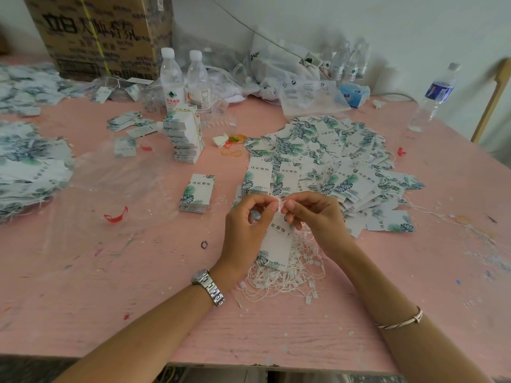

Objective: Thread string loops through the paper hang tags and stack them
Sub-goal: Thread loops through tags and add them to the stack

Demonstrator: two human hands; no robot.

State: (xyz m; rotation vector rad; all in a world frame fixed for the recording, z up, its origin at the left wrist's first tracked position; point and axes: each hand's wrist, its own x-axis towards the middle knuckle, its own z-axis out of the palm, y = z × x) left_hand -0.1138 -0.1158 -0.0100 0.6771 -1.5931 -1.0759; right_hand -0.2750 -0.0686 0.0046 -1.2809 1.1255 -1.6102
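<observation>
We saw the left hand (246, 225) and the right hand (315, 217) meet, both pinching the top of one tag (278, 244) (a white bit showed there, string or paper we could not tell) just above the pile of strings (287, 275) on the surface (138, 272). Beyond the strings lay a heap of tags (331, 161); beyond and left, a small stack (197, 193).

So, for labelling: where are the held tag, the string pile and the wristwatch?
held tag (276, 244): head view, blank middle.
string pile (290, 280): head view, tangled centre.
wristwatch (215, 294): head view, metal band.
</observation>
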